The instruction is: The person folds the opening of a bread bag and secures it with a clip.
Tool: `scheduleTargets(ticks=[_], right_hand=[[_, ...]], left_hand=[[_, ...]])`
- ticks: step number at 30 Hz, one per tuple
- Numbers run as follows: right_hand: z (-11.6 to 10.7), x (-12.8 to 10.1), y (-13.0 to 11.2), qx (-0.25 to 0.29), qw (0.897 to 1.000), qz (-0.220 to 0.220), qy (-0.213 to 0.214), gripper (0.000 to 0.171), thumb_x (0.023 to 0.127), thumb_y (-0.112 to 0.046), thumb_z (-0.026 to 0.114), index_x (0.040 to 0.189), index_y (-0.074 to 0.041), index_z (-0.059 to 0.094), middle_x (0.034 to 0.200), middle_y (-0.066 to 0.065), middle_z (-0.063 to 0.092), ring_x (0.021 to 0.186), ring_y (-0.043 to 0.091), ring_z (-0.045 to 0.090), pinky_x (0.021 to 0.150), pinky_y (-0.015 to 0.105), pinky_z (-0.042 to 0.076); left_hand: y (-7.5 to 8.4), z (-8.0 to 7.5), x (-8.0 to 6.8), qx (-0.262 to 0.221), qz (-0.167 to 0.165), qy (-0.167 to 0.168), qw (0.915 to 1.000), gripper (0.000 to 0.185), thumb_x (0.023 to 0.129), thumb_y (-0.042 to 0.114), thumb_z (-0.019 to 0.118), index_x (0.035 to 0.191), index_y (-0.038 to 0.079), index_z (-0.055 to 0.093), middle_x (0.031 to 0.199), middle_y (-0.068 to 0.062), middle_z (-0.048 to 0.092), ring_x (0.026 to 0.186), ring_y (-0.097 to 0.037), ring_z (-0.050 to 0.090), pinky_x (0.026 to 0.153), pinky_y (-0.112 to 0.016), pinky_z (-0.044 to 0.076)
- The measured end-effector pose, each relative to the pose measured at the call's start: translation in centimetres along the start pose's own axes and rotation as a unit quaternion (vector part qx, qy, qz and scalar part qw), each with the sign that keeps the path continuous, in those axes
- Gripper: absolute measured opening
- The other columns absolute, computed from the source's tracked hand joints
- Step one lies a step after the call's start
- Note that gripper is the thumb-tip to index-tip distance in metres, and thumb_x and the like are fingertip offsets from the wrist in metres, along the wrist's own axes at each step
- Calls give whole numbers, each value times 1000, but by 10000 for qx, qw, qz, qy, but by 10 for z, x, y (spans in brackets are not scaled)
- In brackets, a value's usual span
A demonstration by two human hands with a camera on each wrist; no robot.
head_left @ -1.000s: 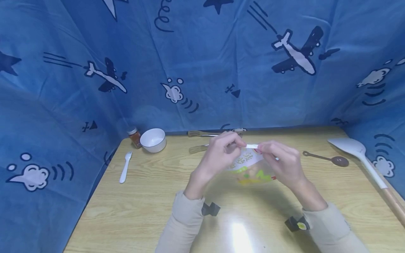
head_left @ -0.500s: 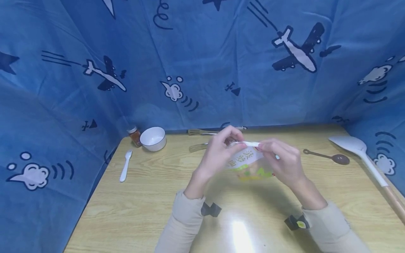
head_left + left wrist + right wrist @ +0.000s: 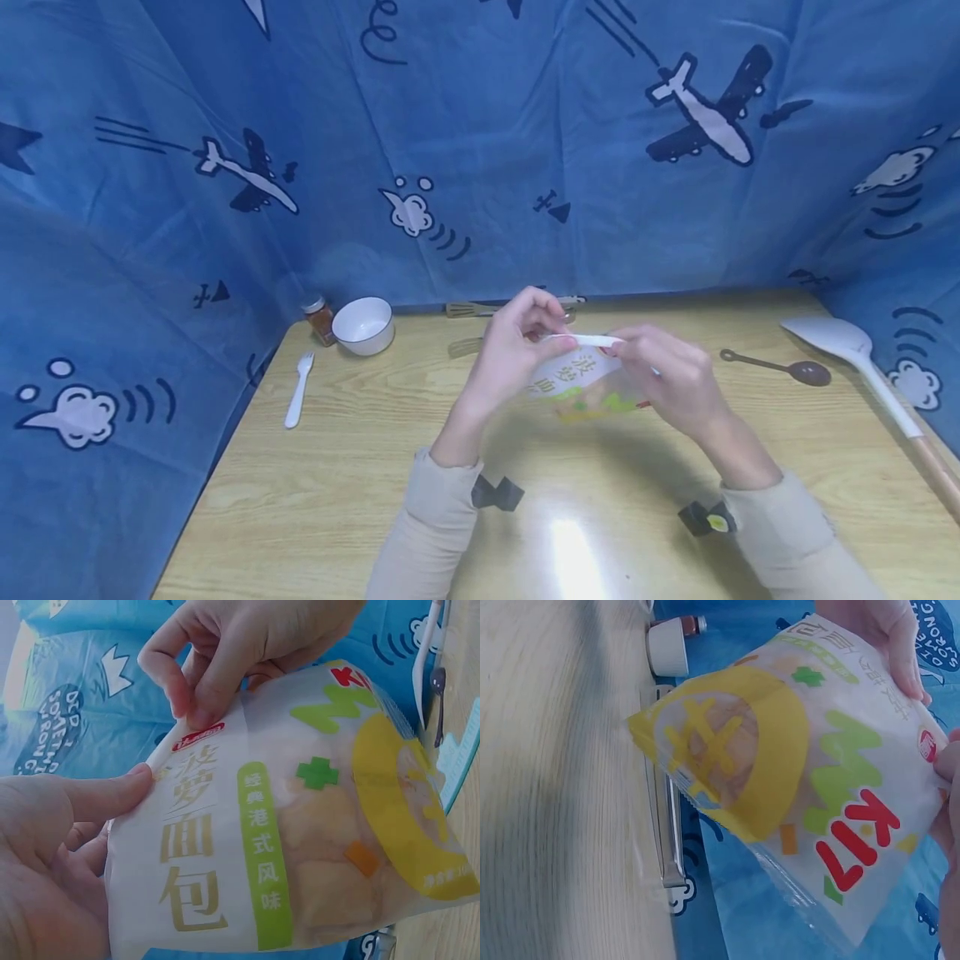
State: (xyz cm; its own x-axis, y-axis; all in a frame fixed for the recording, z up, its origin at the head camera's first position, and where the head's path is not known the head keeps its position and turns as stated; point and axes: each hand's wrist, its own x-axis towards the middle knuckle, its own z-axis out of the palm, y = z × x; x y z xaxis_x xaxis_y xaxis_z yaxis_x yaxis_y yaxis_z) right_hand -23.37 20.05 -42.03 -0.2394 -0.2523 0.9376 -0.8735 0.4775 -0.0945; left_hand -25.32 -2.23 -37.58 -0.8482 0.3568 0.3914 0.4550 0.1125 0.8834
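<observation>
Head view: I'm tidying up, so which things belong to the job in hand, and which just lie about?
In the job:
- food packet
- left hand
- right hand

Lying about:
- bowl
- jar
- white fork
- brown spoon
- long-handled white utensil
- wooden-tipped tongs, partly hidden

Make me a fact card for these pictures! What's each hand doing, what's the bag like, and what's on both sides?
Left hand: pinches the top edge of a printed white, green and yellow plastic bag
Right hand: pinches the same edge, further right
Bag: above the tan wood-grain table, pale lumps showing through
Table's left: white fork, round white bowl, small jar with reddish-brown contents
Table's right: dark brown spoon, long white utensil with a wooden handle
Background: blue cloth printed with aeroplanes
</observation>
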Motion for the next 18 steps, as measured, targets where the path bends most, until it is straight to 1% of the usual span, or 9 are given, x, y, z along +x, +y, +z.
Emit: scheduleTargets(ticks=[2, 4, 6, 7, 8, 10, 12, 15, 18], right_hand=[[-1, 0, 1, 24, 10000, 15, -70, 32, 109, -19, 58, 86, 0, 70, 91, 16, 79, 79, 32, 76, 79, 19, 61], [-3, 0, 3, 107, 9997, 131, -152, 23, 104, -10, 61, 86, 1, 70, 92, 15, 79, 80, 32, 76, 82, 15, 59], [-5, -1, 3, 202, 9990, 323, -235, 9, 95, 2, 66, 87, 2, 70, 93, 15, 79, 83, 28, 76, 82, 12, 59], [-6, -1, 3, 236, 9983, 446, -281, 7, 90, 7, 66, 87, 2, 70, 93, 15, 79, 84, 26, 76, 79, 12, 59], [-7, -1, 2, 284, 9970, 627, -353, 8, 87, 10, 66, 89, 3, 70, 94, 16, 78, 85, 23, 75, 77, 12, 58], [-8, -2, 0, 458, 9923, 1079, -401, 18, 82, 15, 65, 95, 4, 68, 95, 15, 77, 86, 15, 73, 74, 12, 58], [-9, -2, -3, 735, 9830, 1639, -389, 24, 82, 13, 64, 104, 5, 67, 98, 13, 76, 89, 7, 70, 73, 12, 57], [-10, 1, -10, 1201, 9603, 2498, -320, 30, 87, 8, 64, 116, 4, 66, 103, 6, 74, 93, 3, 68, 74, 13, 57], [-10, 6, -16, 1464, 9326, 3251, -555, 23, 96, 1, 66, 119, -1, 68, 107, 4, 72, 93, 3, 69, 61, 21, 59]], left_hand=[[1, 1, 0, -42, -30, -3, 10000, 33, 86, -5, 80, 111, -3, 59, 95, -24, 76, 80, -7, 65, 76, -23, 49], [1, 1, 0, -55, -78, 30, 9999, 32, 86, -5, 80, 110, -2, 59, 95, -24, 76, 79, -7, 65, 76, -23, 50], [1, 2, 0, -16, -139, 84, 9999, 31, 86, -4, 80, 109, 1, 60, 96, -23, 76, 80, -7, 65, 77, -23, 51], [1, 2, -1, 21, -165, 116, 9998, 30, 86, -4, 81, 108, 2, 60, 97, -22, 77, 80, -7, 65, 77, -23, 51], [1, 3, -1, 47, -190, 144, 9997, 30, 86, -3, 81, 107, 3, 61, 97, -21, 77, 81, -7, 65, 78, -24, 52], [1, 3, -1, 85, -230, 176, 9995, 29, 86, -2, 82, 106, 4, 62, 98, -20, 77, 82, -7, 65, 78, -24, 53], [2, 4, -2, 133, -250, 195, 9994, 29, 86, -1, 82, 106, 5, 62, 99, -18, 77, 83, -7, 65, 79, -25, 53], [2, 4, -2, 153, -256, 219, 9993, 28, 86, -1, 82, 106, 5, 63, 99, -18, 78, 84, -7, 66, 79, -24, 53], [2, 4, -2, 183, -219, 202, 9994, 28, 86, 0, 82, 106, 5, 64, 99, -17, 78, 85, -7, 67, 79, -24, 53]])
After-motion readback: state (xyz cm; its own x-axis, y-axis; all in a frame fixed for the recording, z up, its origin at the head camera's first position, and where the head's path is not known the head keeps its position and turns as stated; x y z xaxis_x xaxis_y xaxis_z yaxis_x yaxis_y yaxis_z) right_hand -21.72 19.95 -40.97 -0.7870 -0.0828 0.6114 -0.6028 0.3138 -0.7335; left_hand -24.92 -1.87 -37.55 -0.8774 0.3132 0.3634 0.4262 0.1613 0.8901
